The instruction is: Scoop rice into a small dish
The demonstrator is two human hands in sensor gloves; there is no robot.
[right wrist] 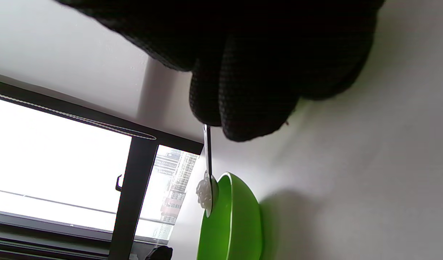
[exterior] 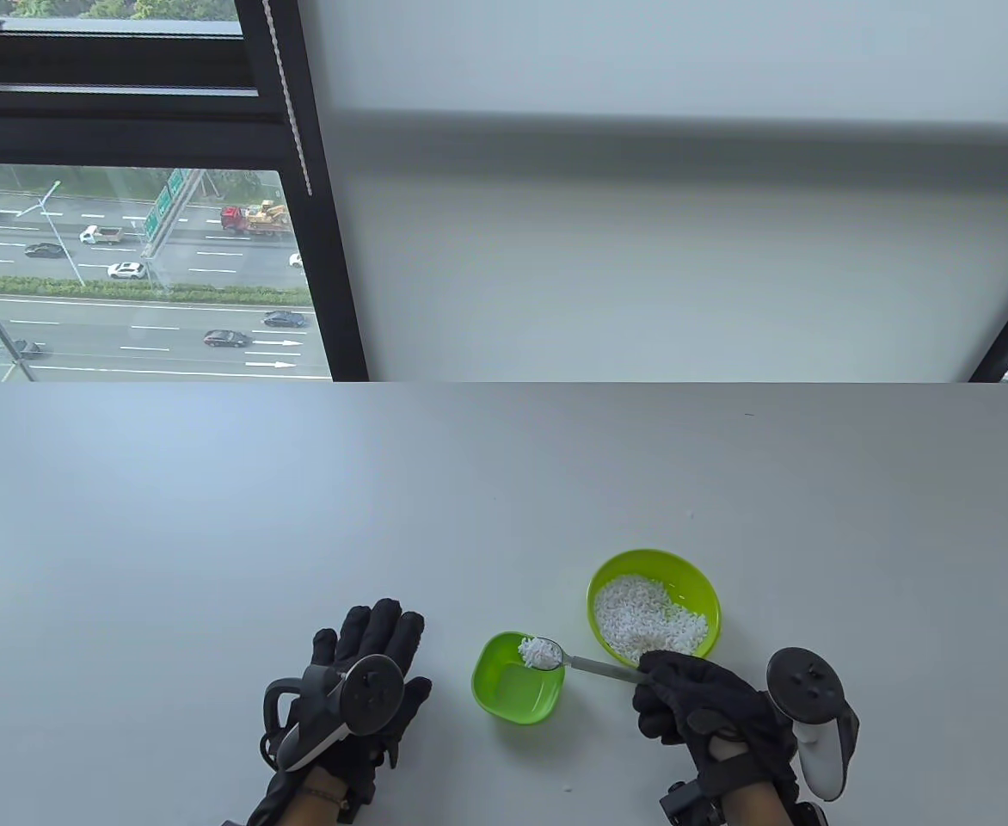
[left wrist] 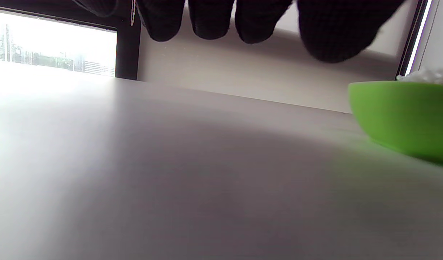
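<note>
A round green bowl [exterior: 697, 575] holds white rice [exterior: 648, 618] at the front right of the table. A small green dish [exterior: 517, 688] stands just left of it; its inside looks bare. My right hand [exterior: 697, 701] grips the handle of a metal spoon [exterior: 586, 663]. The spoon's bowl carries a heap of rice [exterior: 538, 652] over the dish's far right rim. In the right wrist view the spoon [right wrist: 208, 159] hangs from my fingers beside the dish [right wrist: 235, 220]. My left hand [exterior: 375, 654] rests flat on the table, fingers spread, left of the dish and apart from it. The dish [left wrist: 405, 115] shows in the left wrist view.
The white table [exterior: 384, 516] runs back to a pale wall, with a window at the back left. The hand trackers [exterior: 805, 705] sit on the backs of both hands.
</note>
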